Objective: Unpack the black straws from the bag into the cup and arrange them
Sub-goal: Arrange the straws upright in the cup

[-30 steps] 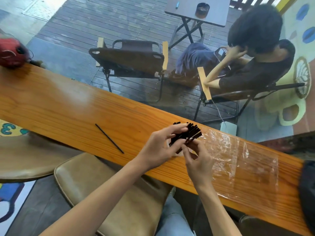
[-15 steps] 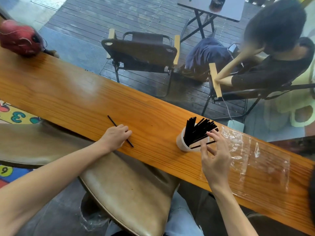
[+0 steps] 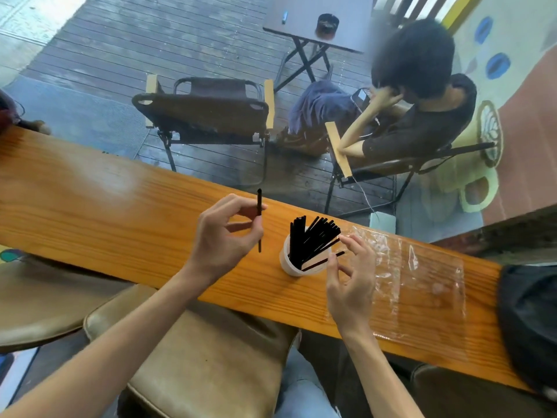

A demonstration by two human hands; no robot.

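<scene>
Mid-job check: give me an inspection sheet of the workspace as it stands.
Surface: wooden counter, glossy.
Job's things: white cup upright, holding a fan of black straws; clear plastic bag lying flat right of the cup; single straw held upright, left of the cup.
Clutter: black bag at the counter's right end.
Hands: left hand pinches the single straw; right hand fingers on a low straw at the cup.
Cables: white cable by the seated person's chair.
Surroundings: folding chair, seated person, small table, brown stools.
</scene>
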